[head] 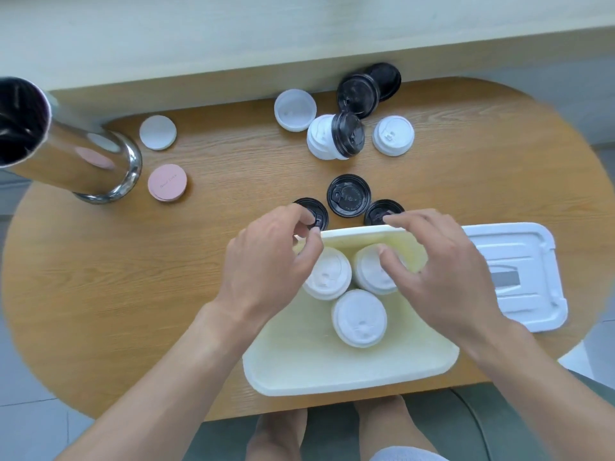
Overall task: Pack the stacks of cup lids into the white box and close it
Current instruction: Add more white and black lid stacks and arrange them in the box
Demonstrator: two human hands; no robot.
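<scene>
The open white box [349,374] stands at the table's near edge with three stacks of white lids inside: one at the back left [327,274], one at the back right [372,271], one nearer me [359,322]. My left hand [269,261] hovers over the box's far left corner, fingers loosely curled, holding nothing. My right hand [429,261] hangs over the back right stack, fingers spread, thumb near its top. The box's white cover [519,277] lies flat to the right. Three black lid stacks [348,195] stand just beyond the box.
Further back lie more lids: a tipped white-and-black stack [336,136], a white stack [393,135], an upturned white lid [295,109] and black lids [367,89]. A shiny metal cylinder [66,154] stands at the left, with white [157,132] and pink [167,183] discs beside it.
</scene>
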